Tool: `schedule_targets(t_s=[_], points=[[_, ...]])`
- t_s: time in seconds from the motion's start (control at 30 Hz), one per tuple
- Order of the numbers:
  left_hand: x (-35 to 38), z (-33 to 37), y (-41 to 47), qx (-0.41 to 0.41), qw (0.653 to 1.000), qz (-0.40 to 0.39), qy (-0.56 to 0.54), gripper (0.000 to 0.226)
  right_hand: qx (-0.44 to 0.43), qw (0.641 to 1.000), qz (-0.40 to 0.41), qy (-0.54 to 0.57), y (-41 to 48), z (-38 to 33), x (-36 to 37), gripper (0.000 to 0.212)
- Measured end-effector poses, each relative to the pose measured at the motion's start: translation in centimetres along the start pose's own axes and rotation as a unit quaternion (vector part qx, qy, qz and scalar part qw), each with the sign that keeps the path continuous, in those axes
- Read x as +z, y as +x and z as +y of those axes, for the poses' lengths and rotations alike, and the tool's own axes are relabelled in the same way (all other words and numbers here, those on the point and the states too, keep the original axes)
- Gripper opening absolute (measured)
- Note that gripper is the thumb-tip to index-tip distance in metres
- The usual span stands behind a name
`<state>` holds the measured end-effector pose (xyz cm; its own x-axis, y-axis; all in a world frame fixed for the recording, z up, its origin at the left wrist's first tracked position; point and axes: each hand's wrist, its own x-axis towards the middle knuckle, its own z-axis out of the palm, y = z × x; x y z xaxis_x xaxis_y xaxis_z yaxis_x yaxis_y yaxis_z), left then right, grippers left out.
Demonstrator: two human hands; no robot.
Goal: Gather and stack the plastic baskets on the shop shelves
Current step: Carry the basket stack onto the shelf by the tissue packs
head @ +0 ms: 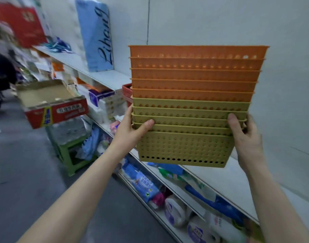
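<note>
The left hand (132, 127) and the right hand (244, 135) grip opposite ends of a stack of plastic baskets (192, 106), holding it up in the air in front of a pale wall panel (220, 20). The left thumb lies across the front of the lower rims; the right thumb presses the rims at the other end, with the remaining fingers hidden behind the stack. The baskets are nested: orange ones on top, olive-yellow ones beneath (all perforated with rows of small holes). Below and behind them runs a white shelf (104, 78), with another shelf underneath carrying wrapped packs (143, 185) of what may be tissue or wipes; the labels are too small to read. A blue bag (94, 34) with script lettering stands on the upper shelf. To the left, an open cardboard box (52, 102) rests on a green stool (67, 151) on a grey floor (18, 163). The far left edge is motion-blurred, so the goods there cannot be made out.
</note>
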<state>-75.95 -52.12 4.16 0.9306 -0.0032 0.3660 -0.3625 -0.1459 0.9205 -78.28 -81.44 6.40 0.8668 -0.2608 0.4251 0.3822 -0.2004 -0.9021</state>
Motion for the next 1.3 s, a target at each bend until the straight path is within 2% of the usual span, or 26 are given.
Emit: schedule_targets(t_s=[0.1,0.27,0.4,0.6,0.83,1.03,1.2,1.3], points=[[-4.6,-0.4,4.2,0.005,1.000,0.014,0.011,0.073,-0.017,1.000,0.002,0.013,3.6,-1.0,5.5,0.028],[-10.9,-1.7,11.8,0.019,0.998,0.046,0.027,0.066,-0.035,0.999,0.000,0.038,10.5,-1.0,14.2,0.014],[-15.4,-3.8,18.3,0.024,0.997,0.061,0.044,0.068,-0.049,0.998,0.004,0.045,16.5,0.1,21.1,0.015],[-21.9,-7.4,27.7,0.025,0.995,0.087,0.047,0.059,-0.049,0.997,-0.032,0.041,24.4,1.7,31.0,0.037],[-29.1,-12.7,37.6,0.022,0.994,0.096,0.038,0.057,-0.054,0.997,-0.044,0.029,30.9,3.9,41.8,0.040],[-35.7,-19.0,46.3,0.008,0.999,0.029,0.029,0.080,-0.059,0.998,-0.007,-0.002,34.5,6.7,51.0,0.039],[-40.8,-23.3,53.3,0.013,0.999,-0.040,0.024,0.079,-0.042,0.998,0.043,-0.036,36.3,9.1,57.8,0.029],[-42.7,-25.8,57.1,0.010,0.997,-0.079,0.019,0.080,-0.017,0.997,0.053,-0.060,36.8,11.0,60.6,0.039]])
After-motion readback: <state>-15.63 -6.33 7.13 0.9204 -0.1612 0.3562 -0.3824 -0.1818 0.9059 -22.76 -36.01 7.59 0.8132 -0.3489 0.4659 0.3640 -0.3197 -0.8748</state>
